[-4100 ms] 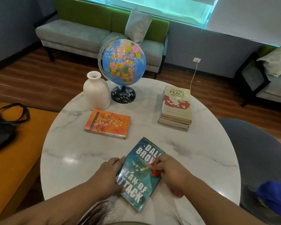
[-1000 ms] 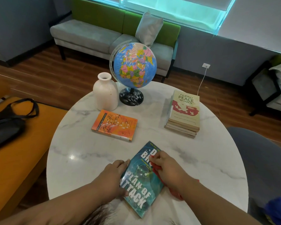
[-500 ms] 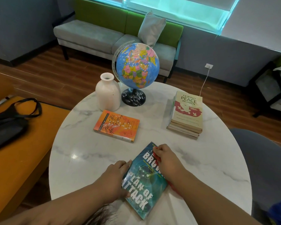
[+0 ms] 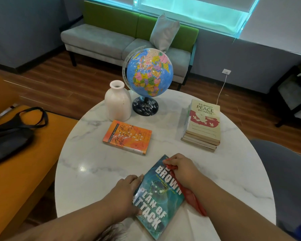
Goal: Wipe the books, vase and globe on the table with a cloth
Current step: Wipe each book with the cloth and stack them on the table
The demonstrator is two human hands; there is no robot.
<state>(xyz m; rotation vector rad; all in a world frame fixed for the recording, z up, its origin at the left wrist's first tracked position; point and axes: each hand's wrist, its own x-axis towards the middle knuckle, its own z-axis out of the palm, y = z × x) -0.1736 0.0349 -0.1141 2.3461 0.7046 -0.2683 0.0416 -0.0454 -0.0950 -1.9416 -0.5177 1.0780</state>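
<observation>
Teal book point(image 4: 161, 197) is being held flat at the near edge of the table point(image 4: 94, 171), lying skewed. Left hand point(image 4: 127, 193) is being pressed against the book's left edge, with fingers fairly straight and not wrapped round anything. Right hand point(image 4: 182, 169) is being rested on the book's far right corner, fingers curled and clamped on the cloth point(image 4: 192, 197). The red cloth is being bunched under the palm, its tail trailing back along the book's right edge onto the table.

Further out, left of centre, the orange book point(image 4: 128, 137) is lying flat, apart from the teal one. To the right, a stack point(image 4: 203, 126) of books is sitting well apart from both, cream cover on top. At the far edge the vase point(image 4: 117, 103) is standing upright just behind the orange book. The globe point(image 4: 149, 72) is standing just beside the vase on the right — whether its base and the vase are touching cannot be told.

Off the table: a black bag point(image 4: 9, 136) is lying on an orange bench point(image 4: 24, 171) to the left, a grey chair point(image 4: 285, 171) is showing to the right, and a sofa point(image 4: 102, 40) with a pillow point(image 4: 163, 32) is sitting against the far wall.
</observation>
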